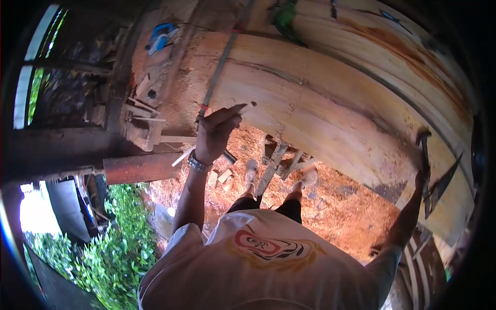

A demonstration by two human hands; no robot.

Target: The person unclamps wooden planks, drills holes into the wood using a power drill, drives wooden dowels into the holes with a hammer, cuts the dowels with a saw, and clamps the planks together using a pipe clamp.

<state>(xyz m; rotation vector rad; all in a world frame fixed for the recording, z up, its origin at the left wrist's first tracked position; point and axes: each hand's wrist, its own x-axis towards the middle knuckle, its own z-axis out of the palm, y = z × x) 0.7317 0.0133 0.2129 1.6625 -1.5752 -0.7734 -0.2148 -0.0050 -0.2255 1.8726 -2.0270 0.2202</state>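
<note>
My left hand (214, 135), with a band at the wrist, is over the near edge of a broad wooden slab (310, 98). Its fingers are closed in a pinch, and a small pale sliver (247, 107) shows at their tips beside a dark spot in the wood. At the slab's right end my right hand (421, 178) is closed around the handle of a hammer (424, 138), whose head points up and away from me. The right fingers are partly in shadow.
A clamp bar (219, 72) crosses the slab near my left hand. A blue power tool (161, 37) lies at the far left, a green tool (284, 20) at the back. A dark triangular tool (445, 178) lies right. Shavings (341, 206) and wood offcuts (225, 176) cover the ground.
</note>
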